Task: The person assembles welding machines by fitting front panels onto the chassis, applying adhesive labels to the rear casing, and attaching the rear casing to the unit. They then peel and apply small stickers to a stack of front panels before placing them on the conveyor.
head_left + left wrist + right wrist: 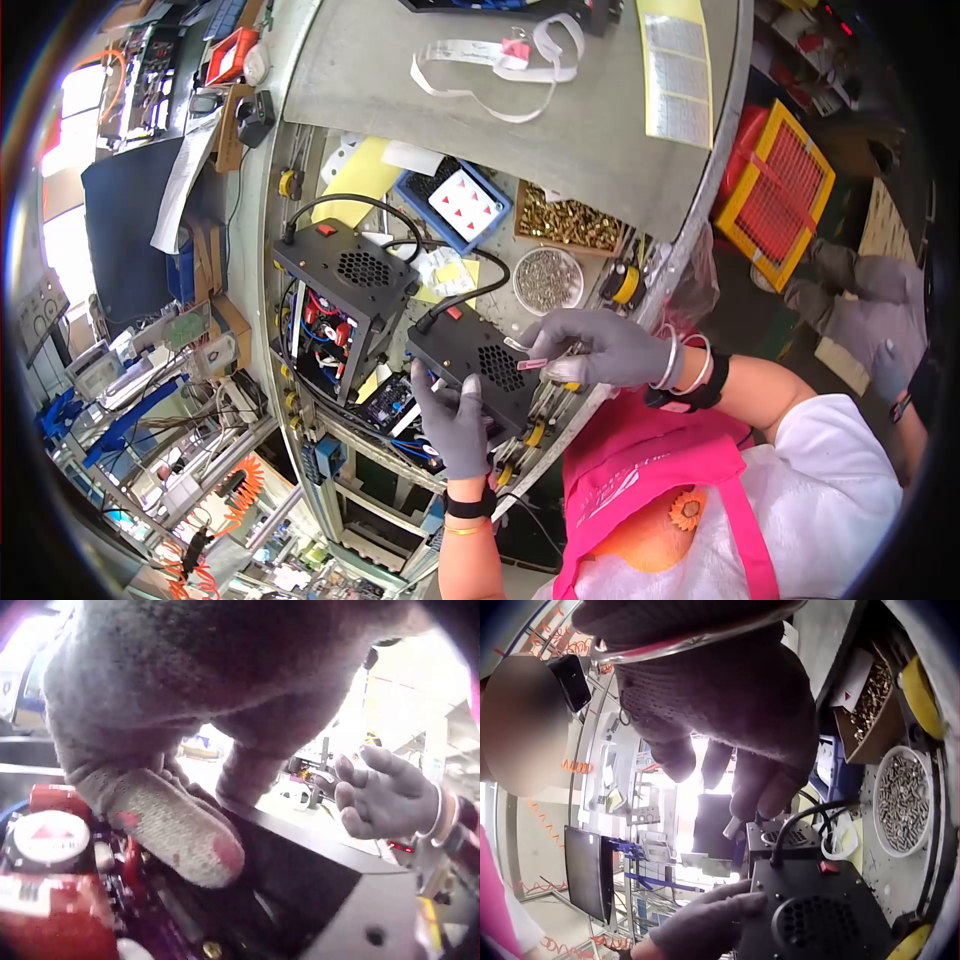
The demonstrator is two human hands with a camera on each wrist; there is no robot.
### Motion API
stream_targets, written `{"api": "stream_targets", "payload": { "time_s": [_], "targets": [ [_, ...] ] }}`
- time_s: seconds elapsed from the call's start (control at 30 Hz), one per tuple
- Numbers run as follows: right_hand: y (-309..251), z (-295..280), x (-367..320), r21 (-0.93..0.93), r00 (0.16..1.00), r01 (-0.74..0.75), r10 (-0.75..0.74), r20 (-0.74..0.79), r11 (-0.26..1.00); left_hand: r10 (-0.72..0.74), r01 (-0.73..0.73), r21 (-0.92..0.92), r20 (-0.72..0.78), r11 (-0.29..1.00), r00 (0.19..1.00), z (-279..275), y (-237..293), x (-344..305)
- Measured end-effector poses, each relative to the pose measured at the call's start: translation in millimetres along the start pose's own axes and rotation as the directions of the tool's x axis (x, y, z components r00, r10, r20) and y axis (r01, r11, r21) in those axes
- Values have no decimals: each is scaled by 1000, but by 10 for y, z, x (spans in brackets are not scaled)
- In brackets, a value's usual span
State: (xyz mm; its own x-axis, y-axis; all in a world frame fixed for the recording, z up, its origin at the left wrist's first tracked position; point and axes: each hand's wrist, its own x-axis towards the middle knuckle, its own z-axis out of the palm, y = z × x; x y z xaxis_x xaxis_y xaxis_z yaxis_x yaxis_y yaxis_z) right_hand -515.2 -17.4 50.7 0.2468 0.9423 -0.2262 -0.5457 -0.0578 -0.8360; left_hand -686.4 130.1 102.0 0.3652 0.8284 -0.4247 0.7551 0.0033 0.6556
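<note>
Both hands wear grey gloves. My left hand [452, 428] grips the edge of the nearer black metal case [480, 355]. In the left wrist view its thumb [176, 829] lies inside the case wall, with fingers on the far side. Red parts [56, 900] and a circuit board sit close to that thumb. Above the case's right end, my right hand [605, 348] pinches a small pink-and-white strip [532, 364] at its fingertips. A pale end [733, 826] of it shows in the right wrist view; its kind is unclear. The case has a round vent grille and a red switch [829, 867].
A second black case [345, 260] with exposed wiring stands beside the first, black cables looping from both. Behind are a bowl of screws [548, 280], a box of brass parts [570, 218] and a blue bin [405, 185]. Another person's gloved hand [888, 372] is at far right.
</note>
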Motion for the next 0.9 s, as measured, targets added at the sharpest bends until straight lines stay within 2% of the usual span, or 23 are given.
{"api": "stream_targets", "payload": {
  "time_s": [0.1,0.13,0.17,0.23,0.3,0.37,0.4,0.5,0.53,0.63,0.8,0.9],
  "targets": [
    [225,132,54,-54,1000,27,-27,-7,998,-62,63,-126,6,990,998,-68,156,-195],
    [276,177,77,-62,998,50,-52,-32,997,-14,14,-118,3,993,1000,-160,113,-223],
    [324,223,100,-70,996,69,-73,-56,995,-10,5,-203,-23,979,1000,-207,166,-308],
    [407,300,199,-93,979,174,-182,-90,980,32,-50,-184,-101,982,994,-327,183,-392],
    [478,382,375,-159,948,280,-298,-107,947,59,-77,-233,-82,969,995,-361,273,-453],
    [427,410,560,-108,963,239,-250,-105,965,51,-63,-254,-54,965,997,-388,236,-476],
    [374,358,655,-121,983,175,-180,-29,977,64,-74,-253,-49,964,997,-379,215,-476],
    [300,334,835,-184,997,69,-65,30,981,78,-83,-251,-28,965,997,-345,160,-502],
    [281,311,887,-168,992,12,9,122,986,74,-76,-246,-20,966,997,-337,163,-506],
    [328,358,961,-189,996,90,-87,21,978,82,-84,-256,-20,963,996,-275,192,-508],
    [406,313,1068,-276,998,14,1,56,961,56,-53,-262,2,964,998,-240,212,-533],
    [497,320,1104,-351,998,59,-62,4,934,48,-45,-233,7,971,999,-208,249,-541]
  ]
}}
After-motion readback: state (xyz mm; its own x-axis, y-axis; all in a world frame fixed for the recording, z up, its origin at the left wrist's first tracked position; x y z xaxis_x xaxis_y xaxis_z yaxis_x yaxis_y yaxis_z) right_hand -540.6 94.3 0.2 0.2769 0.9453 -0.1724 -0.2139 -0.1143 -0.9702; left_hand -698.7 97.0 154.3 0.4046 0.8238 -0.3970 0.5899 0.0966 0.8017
